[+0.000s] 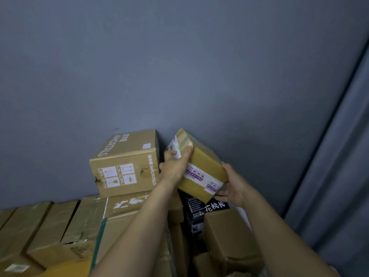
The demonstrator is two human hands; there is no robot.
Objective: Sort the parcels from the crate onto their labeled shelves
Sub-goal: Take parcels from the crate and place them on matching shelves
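Currently the fingers (172, 153) of the left hand (175, 166) are clamped round the far-left end of the small parcel (202, 163), and its near-right corner is gripped by the right hand (232, 186). It is held tilted, just right of the large carton (123, 162), long axis pointing far-left toward the wall (179, 66).

This is a storeroom. Brown cardboard boxes (60, 226) sit packed side by side and piled up against a bare grey wall (179, 66). A grey curtain (339, 176) hangs at the right.
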